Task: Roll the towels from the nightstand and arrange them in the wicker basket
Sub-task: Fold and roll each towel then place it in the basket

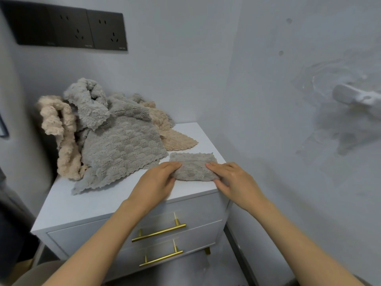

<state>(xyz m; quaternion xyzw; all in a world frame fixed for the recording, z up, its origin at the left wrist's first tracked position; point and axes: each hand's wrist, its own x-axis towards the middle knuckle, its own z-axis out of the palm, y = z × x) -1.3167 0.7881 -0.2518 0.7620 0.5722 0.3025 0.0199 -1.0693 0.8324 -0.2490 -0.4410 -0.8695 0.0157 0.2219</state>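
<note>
Both hands hold the folded grey towel (193, 167) near the nightstand (92, 203) front edge. I see my left hand (158, 179) pinching its left end, thumb beneath, fingers on top; my right hand (234, 180) pinches the right end likewise. Beyond the left hand sits a heap of grey and beige towels (123, 145).

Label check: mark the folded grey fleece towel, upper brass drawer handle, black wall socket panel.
folded grey fleece towel (192, 165): head view, top face centre.
upper brass drawer handle (158, 232): head view, mid-bar.
black wall socket panel (70, 27): head view, middle plate.
</note>
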